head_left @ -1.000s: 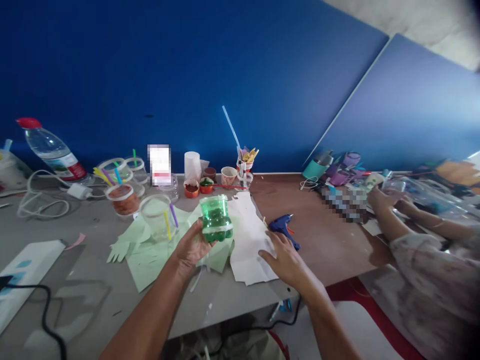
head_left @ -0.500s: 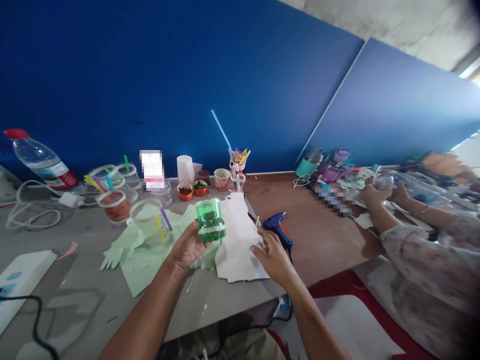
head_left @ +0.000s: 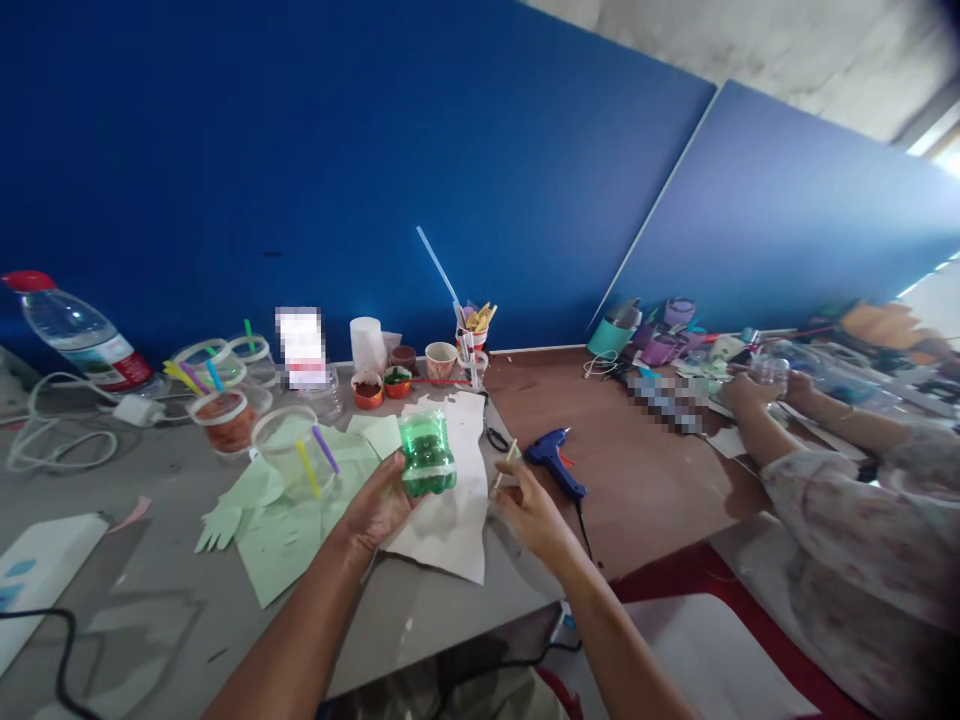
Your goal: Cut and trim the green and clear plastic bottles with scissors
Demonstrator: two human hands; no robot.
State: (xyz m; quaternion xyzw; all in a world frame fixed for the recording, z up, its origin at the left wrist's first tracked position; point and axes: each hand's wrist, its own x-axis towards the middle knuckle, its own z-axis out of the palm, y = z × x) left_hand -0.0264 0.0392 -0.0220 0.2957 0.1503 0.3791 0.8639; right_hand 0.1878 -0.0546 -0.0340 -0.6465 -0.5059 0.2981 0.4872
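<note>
My left hand (head_left: 381,503) grips the cut-off base of a green plastic bottle (head_left: 427,455), held above a sheet of white paper (head_left: 457,535). A pale strip runs across the lower part of the green plastic. Just to the right, my right hand (head_left: 534,508) is closed on a thin pale wooden stick (head_left: 507,463), which points up and slightly right from the fingertips. Past that hand lies a blue hot glue gun (head_left: 555,462). The dark handles of what look like scissors (head_left: 497,439) show between paper and glue gun.
Light green paper (head_left: 274,565) lies left, under a clear plastic cup (head_left: 289,460). Small paint pots (head_left: 367,390) and a cup of wooden sticks (head_left: 474,322) stand by the blue partition. A water bottle (head_left: 86,340) leans far left. At right, another person's hands (head_left: 750,390) hold clear plastic.
My right hand has closed on the wooden stick and drawn it a little nearer. The white paper has shifted left and turned, uncovering the dark handles. The green bottle base remains in my left hand.
</note>
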